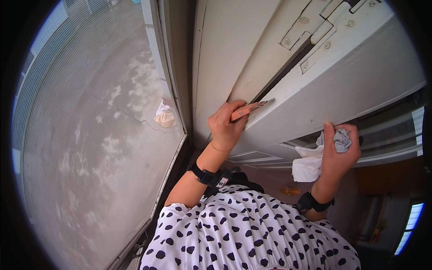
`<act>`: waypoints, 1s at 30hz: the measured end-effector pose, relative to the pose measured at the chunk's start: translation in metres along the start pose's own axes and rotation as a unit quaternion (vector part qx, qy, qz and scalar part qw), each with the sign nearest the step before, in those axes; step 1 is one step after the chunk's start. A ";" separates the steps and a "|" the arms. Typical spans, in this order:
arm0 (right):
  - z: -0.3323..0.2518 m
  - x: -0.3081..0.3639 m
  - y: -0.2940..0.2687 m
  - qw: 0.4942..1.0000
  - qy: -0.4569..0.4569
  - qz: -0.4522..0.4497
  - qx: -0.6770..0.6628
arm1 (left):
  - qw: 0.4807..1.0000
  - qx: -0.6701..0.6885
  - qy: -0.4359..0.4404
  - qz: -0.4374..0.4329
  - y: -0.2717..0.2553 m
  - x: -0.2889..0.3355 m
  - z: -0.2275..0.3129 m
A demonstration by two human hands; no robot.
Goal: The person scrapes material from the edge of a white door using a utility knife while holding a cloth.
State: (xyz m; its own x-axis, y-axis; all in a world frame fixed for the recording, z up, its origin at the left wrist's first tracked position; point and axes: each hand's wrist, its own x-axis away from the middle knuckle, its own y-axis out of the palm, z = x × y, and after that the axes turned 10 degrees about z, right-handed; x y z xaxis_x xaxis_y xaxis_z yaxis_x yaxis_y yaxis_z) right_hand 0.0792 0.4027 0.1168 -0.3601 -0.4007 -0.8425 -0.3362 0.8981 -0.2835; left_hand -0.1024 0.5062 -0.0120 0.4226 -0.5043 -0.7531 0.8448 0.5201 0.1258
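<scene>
My left hand (226, 126) is closed around the orange handle of a utility knife (245, 110). Its thin blade points up and to the right, over the edge of a cream-painted wooden door (288, 96), beside the dark gap along the hinge side. Whether the blade touches the wood I cannot tell. Farther right, my right hand (341, 157) grips a crumpled grey and white cloth (343, 140), bunched at the thumb, with a white part hanging beside the palm. This hand is close to the door's glass pane (382, 123).
A painted metal hinge (321, 31) with slotted screws joins door and frame above the knife. On the left stands a mesh screen (156, 58) in a pale frame. Beyond it lie cracked concrete ground (108, 135) and a whitish crumpled bundle (165, 115).
</scene>
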 end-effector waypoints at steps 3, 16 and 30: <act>-0.001 0.002 -0.001 1.000 0.003 0.001 0.000 | 1.000 0.019 -0.021 -0.010 -0.001 -0.001 0.003; -0.004 0.006 -0.003 1.000 -0.006 -0.015 -0.005 | 0.982 0.080 -0.170 -0.004 -0.010 0.008 -0.002; -0.002 0.020 -0.002 1.000 -0.017 -0.001 -0.009 | 0.869 0.274 -0.412 -0.018 -0.055 0.016 0.003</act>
State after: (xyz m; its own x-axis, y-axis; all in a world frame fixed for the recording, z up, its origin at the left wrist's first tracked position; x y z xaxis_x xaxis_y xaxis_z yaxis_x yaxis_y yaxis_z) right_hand 0.0710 0.3927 0.1015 -0.3289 -0.3964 -0.8571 -0.3532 0.8934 -0.2776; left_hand -0.1412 0.4677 -0.0294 0.2944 -0.9529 -0.0722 0.7961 0.2028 0.5701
